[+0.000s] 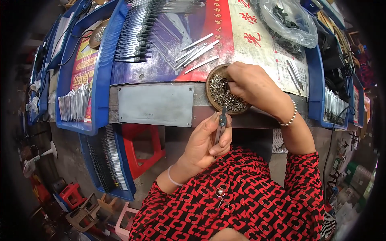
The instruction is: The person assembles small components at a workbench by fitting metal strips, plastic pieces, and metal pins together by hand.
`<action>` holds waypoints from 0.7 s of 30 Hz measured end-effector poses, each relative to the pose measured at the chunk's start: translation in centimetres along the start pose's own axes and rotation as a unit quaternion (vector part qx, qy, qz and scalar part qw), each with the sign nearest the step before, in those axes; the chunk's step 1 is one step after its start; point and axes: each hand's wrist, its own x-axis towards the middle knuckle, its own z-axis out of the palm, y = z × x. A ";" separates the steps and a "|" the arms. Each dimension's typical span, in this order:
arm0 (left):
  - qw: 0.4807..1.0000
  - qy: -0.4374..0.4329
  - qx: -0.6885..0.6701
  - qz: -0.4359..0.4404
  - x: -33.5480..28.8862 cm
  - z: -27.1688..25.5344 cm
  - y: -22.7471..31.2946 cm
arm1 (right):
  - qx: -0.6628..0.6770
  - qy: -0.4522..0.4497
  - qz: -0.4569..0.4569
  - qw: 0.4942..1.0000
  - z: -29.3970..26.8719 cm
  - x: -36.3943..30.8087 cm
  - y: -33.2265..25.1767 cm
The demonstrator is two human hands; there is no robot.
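My left hand (207,138) is closed around a slim metal strip with a black end piece (223,117), held upright just in front of the table edge. Close above it, a round brown bowl (208,89) sits at the table's front edge, full of small shiny metal pins (225,96) that look like rivets. My right hand (255,84) reaches into this bowl with its fingers pinched together among the pins. Whatever is between those fingertips is hidden. Several loose flat metal strips (197,52) lie on the table beyond the bowl.
Rows of strips with black ends (138,32) lie at the back left. Blue trays (94,100) flank the table, holding upright metal strips. A clear plastic bag (295,24) of black parts stands at the back right. Below the table is a red stool (155,148).
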 end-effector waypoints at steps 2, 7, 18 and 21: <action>1.000 -0.003 0.006 -0.001 -0.3 -0.3 0.0 | 0.180 -0.015 0.078 0.981 -1.4 -0.3 -0.8; 0.999 0.011 -0.042 0.011 -0.1 -0.7 -0.4 | 0.642 -0.009 0.171 0.747 -1.4 -2.8 -2.9; 1.000 0.012 0.015 0.010 0.6 -0.2 -0.6 | 0.670 -0.067 0.200 0.712 -1.1 -3.7 -3.8; 1.000 0.017 0.005 0.004 0.7 -0.1 -0.7 | 0.690 -0.072 0.203 0.691 -1.4 -3.8 -3.9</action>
